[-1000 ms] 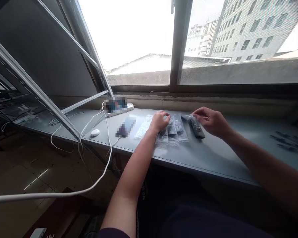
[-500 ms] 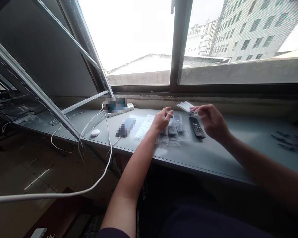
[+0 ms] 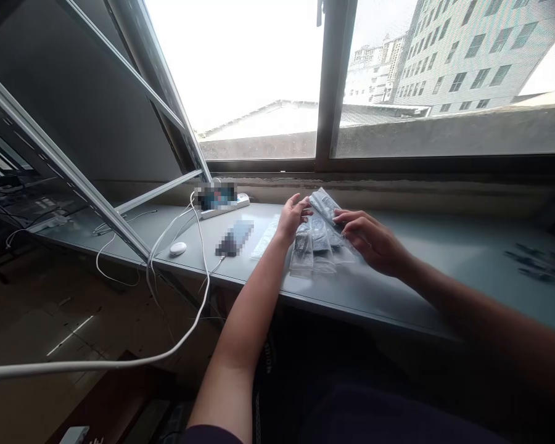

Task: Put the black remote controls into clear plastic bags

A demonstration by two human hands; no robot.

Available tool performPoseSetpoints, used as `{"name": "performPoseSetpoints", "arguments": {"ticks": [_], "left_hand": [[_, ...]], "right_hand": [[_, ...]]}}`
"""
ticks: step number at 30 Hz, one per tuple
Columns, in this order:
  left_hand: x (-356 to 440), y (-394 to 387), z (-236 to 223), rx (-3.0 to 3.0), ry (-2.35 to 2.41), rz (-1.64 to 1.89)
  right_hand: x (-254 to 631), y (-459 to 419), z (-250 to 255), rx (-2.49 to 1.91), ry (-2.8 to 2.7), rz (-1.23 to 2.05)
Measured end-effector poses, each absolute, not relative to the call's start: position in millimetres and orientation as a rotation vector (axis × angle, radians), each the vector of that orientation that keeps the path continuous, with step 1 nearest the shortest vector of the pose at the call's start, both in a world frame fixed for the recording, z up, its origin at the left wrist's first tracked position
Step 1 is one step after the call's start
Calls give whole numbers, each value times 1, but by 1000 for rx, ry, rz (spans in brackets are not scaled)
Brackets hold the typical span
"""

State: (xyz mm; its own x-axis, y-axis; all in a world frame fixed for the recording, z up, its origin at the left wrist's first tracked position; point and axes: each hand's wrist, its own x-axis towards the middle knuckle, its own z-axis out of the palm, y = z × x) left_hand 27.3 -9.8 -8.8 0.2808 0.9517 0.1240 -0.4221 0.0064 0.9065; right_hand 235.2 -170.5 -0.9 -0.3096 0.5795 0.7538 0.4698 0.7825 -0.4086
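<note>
A clear plastic bag (image 3: pixel 324 202) is tilted above the table between my hands. My left hand (image 3: pixel 292 217) pinches its left edge with the fingertips. My right hand (image 3: pixel 372 239) has its fingers closed at the bag's right side, where a small dark part shows by the fingertips; what it belongs to is unclear. Below, several clear bags with dark items inside (image 3: pixel 321 243) lie side by side on the table. A pile of clear plastic bags (image 3: pixel 265 239) is partly behind my left forearm. The black remote control seen earlier is out of sight.
On the grey table (image 3: pixel 420 296) are a blurred-out phone-like thing (image 3: pixel 235 238) with a cable, a round white object (image 3: pixel 177 248) and a white power strip (image 3: pixel 243 199). A white cable (image 3: pixel 166 354) crosses the left foreground. Dark slender items (image 3: pixel 539 264) lie at right.
My right hand has come left and down with the bag, and my left hand has shifted slightly left to grasp its edge. The remote control no longer shows on the table.
</note>
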Motion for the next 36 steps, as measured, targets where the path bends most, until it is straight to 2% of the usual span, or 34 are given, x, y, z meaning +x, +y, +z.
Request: {"name": "performPoseSetpoints", "arguments": {"ticks": [12, 16, 18, 22, 25, 30, 36], "left_hand": [[26, -8, -10, 1017, 629, 1228], [25, -7, -11, 1068, 670, 1245], [25, -8, -13, 1124, 670, 1233], [28, -11, -16, 1304, 638, 1170], [29, -15, -16, 1366, 611, 1097], [29, -20, -13, 1436, 614, 988], [30, -23, -13, 1481, 599, 882]], "right_hand": [[231, -180, 7, -787, -2010, 357], [232, -178, 11, -922, -1787, 511], [231, -175, 11, -1021, -1592, 717], [231, -167, 8, -1054, -1289, 1384], [234, -164, 5, -1066, -1187, 1623], [238, -165, 3, -1069, -1190, 1729], [240, -164, 6, -1091, -1189, 1684]]}}
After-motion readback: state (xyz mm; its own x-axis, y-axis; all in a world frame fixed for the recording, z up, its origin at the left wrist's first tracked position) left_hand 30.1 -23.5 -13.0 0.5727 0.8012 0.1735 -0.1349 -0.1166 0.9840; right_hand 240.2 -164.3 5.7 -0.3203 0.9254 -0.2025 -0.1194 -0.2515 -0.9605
